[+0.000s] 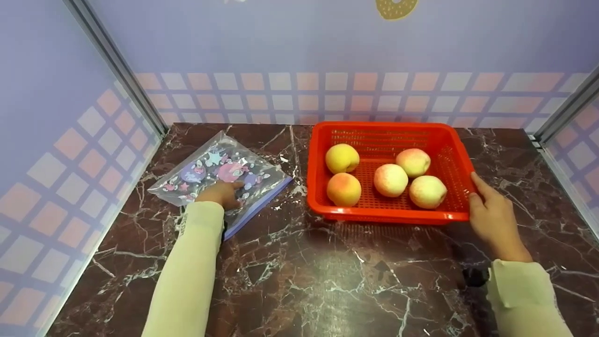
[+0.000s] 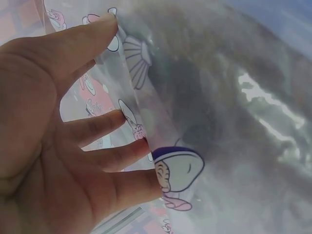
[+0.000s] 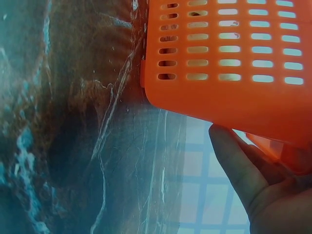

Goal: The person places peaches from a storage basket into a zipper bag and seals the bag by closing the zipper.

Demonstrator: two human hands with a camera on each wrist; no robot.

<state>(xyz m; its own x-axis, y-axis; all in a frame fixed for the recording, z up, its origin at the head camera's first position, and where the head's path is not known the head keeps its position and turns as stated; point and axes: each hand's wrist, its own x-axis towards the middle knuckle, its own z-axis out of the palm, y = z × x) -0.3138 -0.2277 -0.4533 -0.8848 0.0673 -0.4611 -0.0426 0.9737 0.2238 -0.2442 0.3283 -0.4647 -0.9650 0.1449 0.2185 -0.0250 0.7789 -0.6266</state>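
Bag pickup with basket steadied

Left hand (image 1: 220, 194) pinches the printed bag (image 1: 220, 173) edge, left of frame; right hand (image 1: 491, 215) grips the orange basket (image 1: 388, 216) rim. Lift the bag slowly and keep the basket level.

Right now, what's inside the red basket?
The red basket holds five peaches, loose on its slotted floor. What lies beneath each fruit is covered. The right hand holds the basket's right rim.
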